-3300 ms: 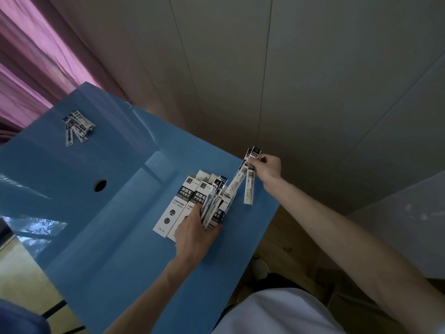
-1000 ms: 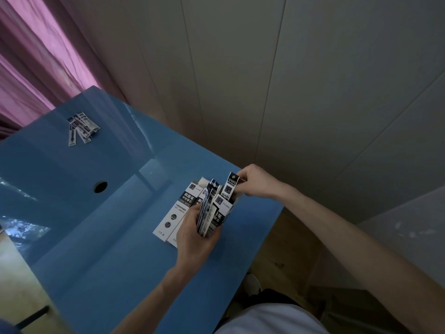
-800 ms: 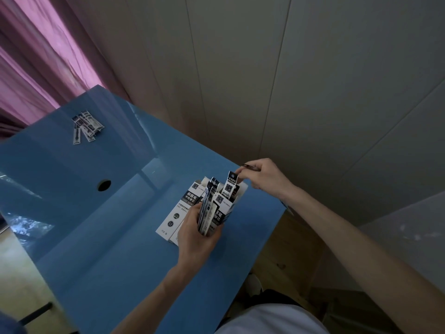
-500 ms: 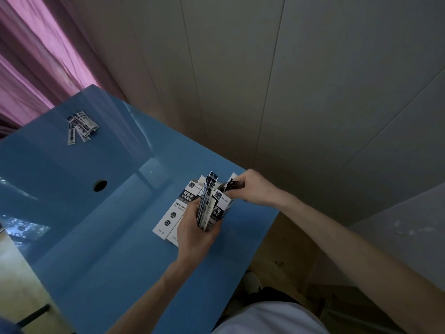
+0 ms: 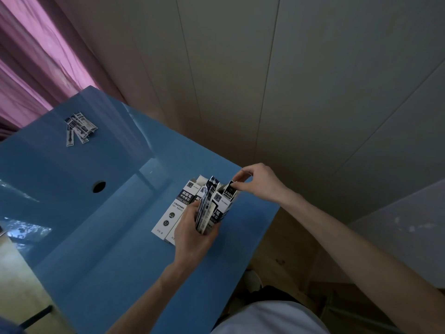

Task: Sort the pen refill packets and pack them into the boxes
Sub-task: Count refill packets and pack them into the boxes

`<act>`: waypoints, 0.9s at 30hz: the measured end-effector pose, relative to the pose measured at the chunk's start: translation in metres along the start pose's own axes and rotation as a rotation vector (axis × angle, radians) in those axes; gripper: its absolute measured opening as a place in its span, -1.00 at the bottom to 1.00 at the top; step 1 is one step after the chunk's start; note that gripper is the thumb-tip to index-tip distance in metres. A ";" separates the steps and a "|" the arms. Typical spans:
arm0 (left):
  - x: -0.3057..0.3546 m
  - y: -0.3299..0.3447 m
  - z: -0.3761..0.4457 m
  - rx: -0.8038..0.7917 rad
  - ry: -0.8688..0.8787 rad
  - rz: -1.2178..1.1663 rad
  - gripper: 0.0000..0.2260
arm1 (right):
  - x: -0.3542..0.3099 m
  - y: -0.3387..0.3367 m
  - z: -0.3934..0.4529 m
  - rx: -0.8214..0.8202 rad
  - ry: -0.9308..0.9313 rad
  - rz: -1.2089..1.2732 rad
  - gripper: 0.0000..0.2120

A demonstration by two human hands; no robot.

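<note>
Partly behind left hand (image 5: 192,227): packets (image 5: 204,210), boxes (image 5: 173,210).

On our flat white box (image 5: 171,214): Chinese "刷题笔 中性替芯", "0.5"; on our raised box (image 5: 222,203): "NO.", digits unreadable.

There is just one camera. It sits on the person's head and looks forward and down at the blue table (image 5: 101,237). The picture is wide and tilted, so the table slants across the left side. The table's near part is close below the camera. A wall (image 5: 301,80) rises behind the table.
</note>
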State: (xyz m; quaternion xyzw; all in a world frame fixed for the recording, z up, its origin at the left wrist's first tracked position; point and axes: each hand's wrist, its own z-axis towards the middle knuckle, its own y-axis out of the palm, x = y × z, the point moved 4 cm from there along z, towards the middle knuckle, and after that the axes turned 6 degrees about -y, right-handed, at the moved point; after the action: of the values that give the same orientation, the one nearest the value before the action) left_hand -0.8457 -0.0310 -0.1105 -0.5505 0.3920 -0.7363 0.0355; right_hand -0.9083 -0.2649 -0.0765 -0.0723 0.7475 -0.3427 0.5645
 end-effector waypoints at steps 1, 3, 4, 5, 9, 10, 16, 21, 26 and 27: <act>0.000 0.000 0.000 -0.002 -0.001 0.005 -0.50 | 0.000 0.001 0.001 -0.028 -0.008 0.015 -0.83; 0.000 0.000 0.000 -0.002 -0.004 0.010 -0.50 | -0.001 0.003 0.002 -0.086 -0.014 0.036 -0.90; 0.001 0.000 -0.001 0.000 -0.006 0.011 -0.51 | -0.001 0.004 0.002 -0.102 -0.013 0.037 -0.92; 0.002 0.000 -0.002 0.002 -0.004 0.010 -0.52 | -0.002 0.005 0.002 -0.113 -0.015 0.033 -0.93; 0.005 0.002 -0.007 -0.017 0.026 0.009 -0.54 | -0.005 0.008 0.005 -0.168 -0.013 -0.002 -0.94; 0.004 0.002 -0.009 -0.021 0.035 0.015 -0.55 | -0.006 0.008 0.005 -0.182 -0.007 -0.005 -0.93; 0.003 0.000 -0.008 -0.014 0.027 0.022 -0.52 | -0.008 -0.002 -0.001 -0.237 -0.019 -0.046 -0.88; 0.005 0.002 -0.009 -0.029 0.048 0.037 -0.51 | -0.007 -0.004 -0.001 -0.208 -0.046 -0.111 -0.95; 0.006 0.005 -0.010 -0.039 0.044 0.019 -0.53 | -0.011 -0.002 -0.003 -0.189 -0.083 -0.166 -0.92; 0.007 0.005 -0.011 -0.034 0.044 0.014 -0.53 | -0.010 -0.001 -0.004 -0.181 -0.073 -0.137 -0.92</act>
State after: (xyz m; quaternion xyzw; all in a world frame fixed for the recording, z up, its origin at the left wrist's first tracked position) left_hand -0.8594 -0.0323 -0.1086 -0.5317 0.4090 -0.7412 0.0225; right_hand -0.9081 -0.2589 -0.0673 -0.1862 0.7475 -0.3088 0.5579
